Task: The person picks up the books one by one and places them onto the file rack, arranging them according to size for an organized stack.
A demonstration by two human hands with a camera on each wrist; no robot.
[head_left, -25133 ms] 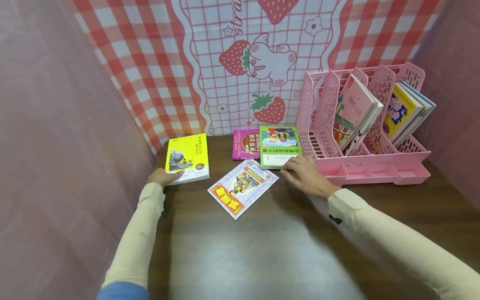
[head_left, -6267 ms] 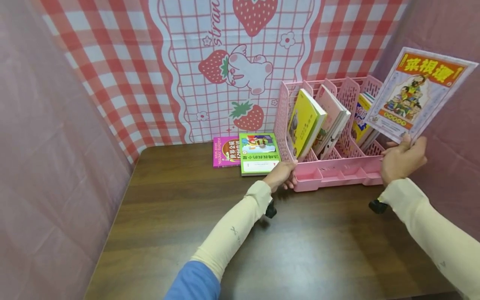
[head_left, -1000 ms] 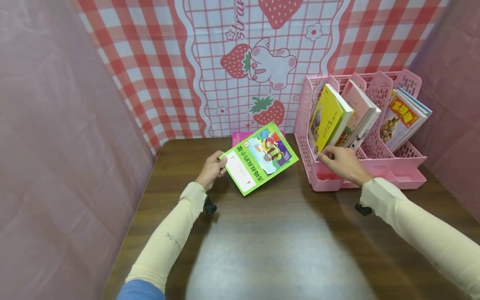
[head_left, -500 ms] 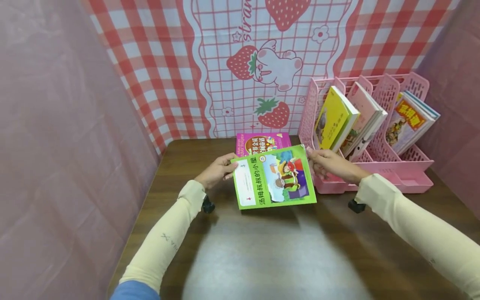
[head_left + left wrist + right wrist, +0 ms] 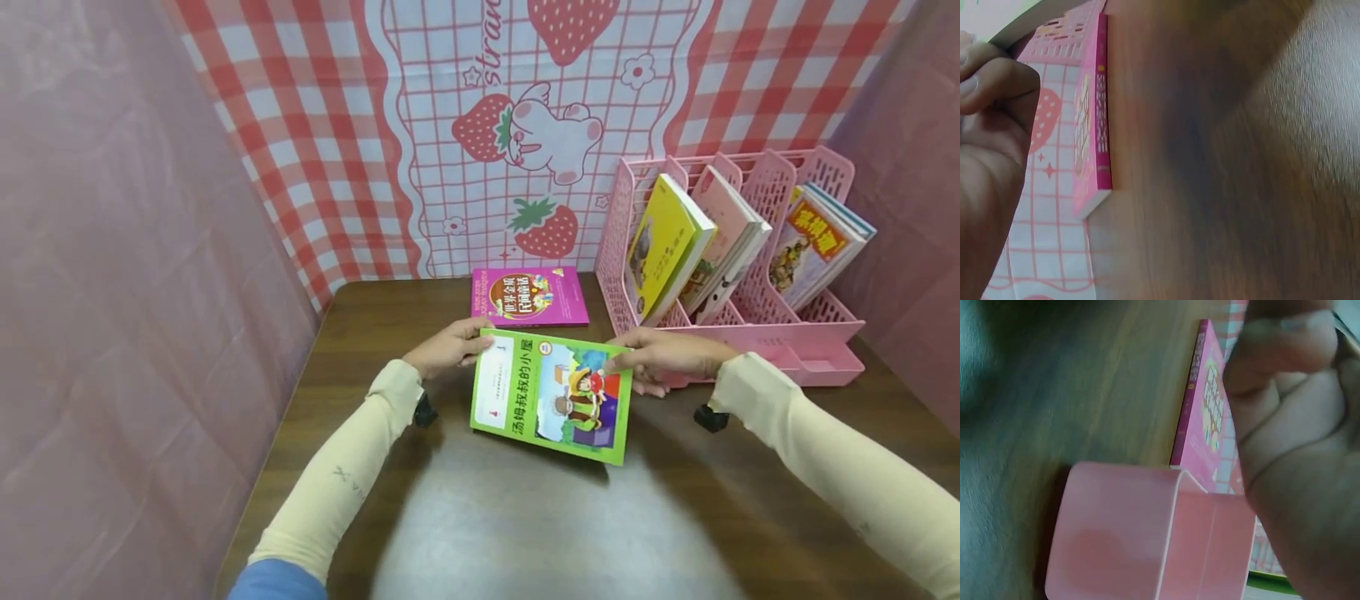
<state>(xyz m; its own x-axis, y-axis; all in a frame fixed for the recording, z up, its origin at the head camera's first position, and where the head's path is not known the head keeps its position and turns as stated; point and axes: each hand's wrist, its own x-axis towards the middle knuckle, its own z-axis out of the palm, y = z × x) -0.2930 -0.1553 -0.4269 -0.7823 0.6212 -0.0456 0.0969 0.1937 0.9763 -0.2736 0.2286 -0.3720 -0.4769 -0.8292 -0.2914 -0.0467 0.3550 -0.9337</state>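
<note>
A green book with a cartoon cover hangs tilted just above the table, held between both hands. My left hand pinches its upper left corner, thumb on the cover. At the upper right corner my right hand grips the book, thumb on the front and fingers behind. Behind it a magenta book lies flat on the table near the back cloth. In the left wrist view the curled fingers of the left hand show beside the magenta book's spine. The right hand appears above the pink organizer's front tray.
A pink file organizer stands at the right back. Its slots hold a yellow book, pink and white books, and a purple-white book with others behind. A checkered strawberry cloth hangs behind the wooden table.
The right hand left the organizer and took the green book's right edge. The book turned and came toward me, uncovering the magenta book. Earlier, the yellow and purple-white books went into the organizer.
</note>
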